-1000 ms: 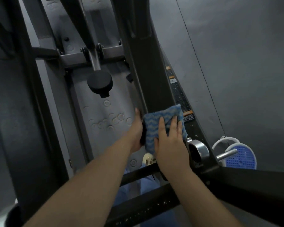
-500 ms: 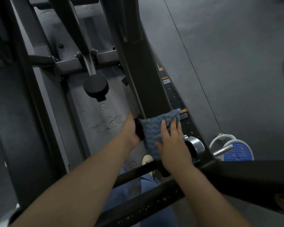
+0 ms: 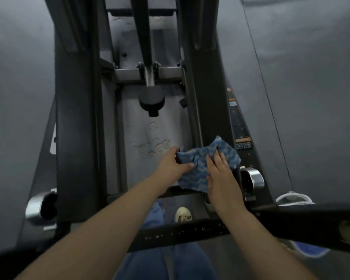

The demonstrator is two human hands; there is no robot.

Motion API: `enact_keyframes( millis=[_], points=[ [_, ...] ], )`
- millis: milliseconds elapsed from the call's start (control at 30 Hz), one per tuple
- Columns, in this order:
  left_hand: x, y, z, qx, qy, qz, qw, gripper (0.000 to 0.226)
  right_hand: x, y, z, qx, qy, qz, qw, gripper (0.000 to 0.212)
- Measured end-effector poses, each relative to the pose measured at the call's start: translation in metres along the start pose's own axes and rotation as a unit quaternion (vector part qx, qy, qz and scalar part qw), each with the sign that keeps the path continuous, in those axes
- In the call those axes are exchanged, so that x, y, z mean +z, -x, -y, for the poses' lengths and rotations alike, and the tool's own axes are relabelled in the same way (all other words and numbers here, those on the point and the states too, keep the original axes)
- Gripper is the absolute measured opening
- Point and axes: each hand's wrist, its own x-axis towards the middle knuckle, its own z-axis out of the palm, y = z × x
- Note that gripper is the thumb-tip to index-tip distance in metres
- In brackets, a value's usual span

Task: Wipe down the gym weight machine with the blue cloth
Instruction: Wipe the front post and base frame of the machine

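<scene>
Your hands have changed how they hold the blue cloth [image 3: 202, 164]. A moment ago it was folded flat and neat, and your right hand [image 3: 222, 176] pressed it against the dark right post [image 3: 206, 110] of the weight machine. Now the cloth is bunched up and loose, low down by the foot of that post, just above the cross bar [image 3: 182, 194]. It looks like you have stopped rubbing and are fixing the cloth, maybe to find a clean side, so more wiping is likely to come

Your left hand [image 3: 173, 164] reaches in from the left. Its thumb and fingers pinch the left edge of the cloth. Your right hand lies on the right part of the cloth with fingers mostly straight and spread, pushing down on it, not curled round it. Both arms are stretched forward and down, over a black bar [image 3: 190, 231] close to you. A shiny round knob [image 3: 252, 179] sits just to the right of your right hand
</scene>
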Motion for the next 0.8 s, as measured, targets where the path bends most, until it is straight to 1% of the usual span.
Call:
enact_keyframes(
  millis=[133,233,300,400,467,533,600,633,667,700,733,767,800],
  points=[
    [0.001,0.031,0.014,0.004,0.013,-0.018,1.0,0.065,0.011,0.029,-0.009,-0.006,0.015,-0.01,1.0,0.058],
    [0.003,0.053,0.021,0.022,0.013,-0.049,0.998,0.066,0.001,0.036,-0.004,-0.015,-0.007,-0.007,1.0,0.054],
    [0.002,0.068,0.028,0.035,0.009,-0.095,0.995,0.067,-0.007,0.036,0.003,-0.033,-0.01,0.037,0.999,0.053],
    [0.0,0.088,0.039,0.062,-0.01,-0.18,0.982,0.073,-0.016,0.031,0.012,-0.066,0.027,0.094,0.993,0.053],
    [-0.001,0.095,0.049,0.079,-0.034,-0.216,0.973,0.072,-0.02,0.025,0.022,-0.094,0.076,0.127,0.984,0.055],
    [-0.003,0.1,0.058,0.063,-0.077,-0.235,0.967,0.071,-0.016,0.019,0.029,-0.124,0.161,0.154,0.967,0.056],
    [-0.004,0.103,0.067,0.052,-0.138,-0.251,0.957,0.074,-0.009,0.013,0.032,-0.154,0.273,0.163,0.935,0.054],
    [-0.006,0.102,0.07,0.065,-0.174,-0.256,0.949,0.075,-0.004,0.011,0.032,-0.166,0.32,0.169,0.917,0.054],
    [-0.006,0.099,0.073,0.095,-0.22,-0.248,0.939,0.073,0.0,0.008,0.032,-0.173,0.352,0.174,0.903,0.052],
    [-0.007,0.095,0.074,0.133,-0.271,-0.215,0.929,0.07,0.003,0.006,0.031,-0.179,0.369,0.176,0.895,0.049],
    [-0.008,0.091,0.071,0.175,-0.333,-0.172,0.911,0.067,0.005,0.003,0.031,-0.186,0.376,0.173,0.891,0.043],
    [-0.009,0.085,0.071,0.22,-0.397,-0.132,0.881,0.065,0.008,0.001,0.03,-0.193,0.38,0.169,0.889,0.036],
    [-0.008,0.076,0.073,0.258,-0.44,-0.108,0.853,0.061,0.009,-0.002,0.03,-0.2,0.383,0.167,0.886,0.029]
  ],
)
